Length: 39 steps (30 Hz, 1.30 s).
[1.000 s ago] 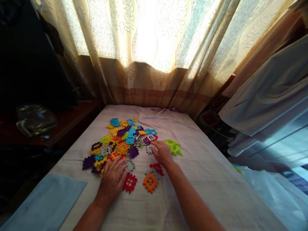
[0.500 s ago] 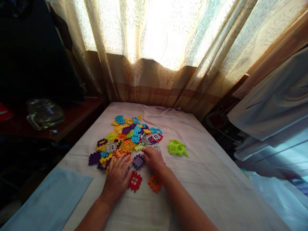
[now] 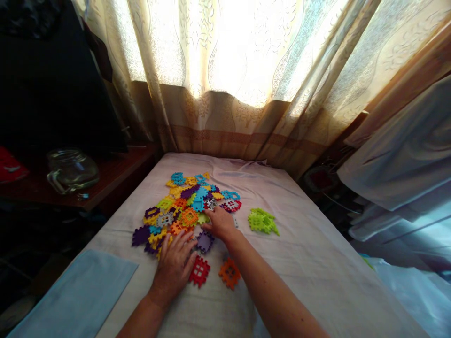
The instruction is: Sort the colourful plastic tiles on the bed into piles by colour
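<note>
A heap of flat plastic interlocking building pieces [image 3: 189, 217] with notched edges lies on the bed sheet, in yellow, blue, orange, purple, grey and other colours. At its near edge my left hand [image 3: 174, 263] rests palm down, fingers spread, beside a red window piece [image 3: 199, 272]. My right hand [image 3: 221, 223] reaches over the heap's right side. Its thumb and forefinger are apart, close to a light green piece [image 3: 203, 218], and I see nothing held. Between both hands sits a purple square piece [image 3: 205, 241]. An orange window piece [image 3: 229, 273] lies below my right forearm.
Bright green pieces [image 3: 262, 221] form a separate pile to the right. A folded light blue cloth [image 3: 81, 291] lies at the bed's left edge. On the dark wooden table [image 3: 116, 176] at left stands a glass jug [image 3: 72, 170]. Curtains [image 3: 218, 112] hang behind the bed.
My right hand has moved slightly up and left, farther into the heap, uncovering more of the purple piece. My left hand stays nearly in place. The whole view has shifted a little.
</note>
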Tool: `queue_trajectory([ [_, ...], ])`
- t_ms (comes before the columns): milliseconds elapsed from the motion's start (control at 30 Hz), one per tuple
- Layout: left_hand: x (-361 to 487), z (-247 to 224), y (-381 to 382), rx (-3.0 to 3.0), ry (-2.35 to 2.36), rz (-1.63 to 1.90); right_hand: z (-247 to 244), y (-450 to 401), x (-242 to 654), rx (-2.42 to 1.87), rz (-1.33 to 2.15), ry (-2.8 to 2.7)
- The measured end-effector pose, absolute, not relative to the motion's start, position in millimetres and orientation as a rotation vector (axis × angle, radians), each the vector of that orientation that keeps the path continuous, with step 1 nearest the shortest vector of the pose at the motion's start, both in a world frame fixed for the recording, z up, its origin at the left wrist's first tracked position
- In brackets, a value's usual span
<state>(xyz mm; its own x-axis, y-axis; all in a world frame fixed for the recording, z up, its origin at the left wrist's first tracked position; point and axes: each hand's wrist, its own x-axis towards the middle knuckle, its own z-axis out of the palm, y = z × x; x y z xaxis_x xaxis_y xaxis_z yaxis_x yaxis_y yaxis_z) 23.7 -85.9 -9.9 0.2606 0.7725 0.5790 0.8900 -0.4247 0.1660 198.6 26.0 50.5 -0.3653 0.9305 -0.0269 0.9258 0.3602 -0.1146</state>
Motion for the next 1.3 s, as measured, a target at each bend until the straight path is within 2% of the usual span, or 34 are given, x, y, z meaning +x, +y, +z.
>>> queue_trajectory([
  [433,24.2,-11.2,-85.4,-2.333,-1.545,-0.901,55.0,17.9,209.4,-1.585,0.116,-2.675],
  [600,22.7,-10.5,-84.1,-2.344,-1.551,-0.903,48.1,8.2,231.1,-1.593,0.086,-2.451],
  [833,22.0,-10.6,-82.9,-2.331,-1.516,-0.902,38.1,3.3,343.1,-1.967,-0.130,-1.771],
  [967,21.3,-11.1,-81.1,-2.328,-1.495,-0.902,32.6,-0.5,377.9,-2.222,-0.156,-1.677],
  [1167,21.7,-11.2,-81.9,-2.330,-1.532,-0.893,28.4,-12.4,368.2,-2.234,-0.091,-1.747],
  [1300,22.4,-10.2,-82.9,-2.344,-1.556,-0.912,42.3,-8.1,341.4,-2.083,-0.101,-1.797],
])
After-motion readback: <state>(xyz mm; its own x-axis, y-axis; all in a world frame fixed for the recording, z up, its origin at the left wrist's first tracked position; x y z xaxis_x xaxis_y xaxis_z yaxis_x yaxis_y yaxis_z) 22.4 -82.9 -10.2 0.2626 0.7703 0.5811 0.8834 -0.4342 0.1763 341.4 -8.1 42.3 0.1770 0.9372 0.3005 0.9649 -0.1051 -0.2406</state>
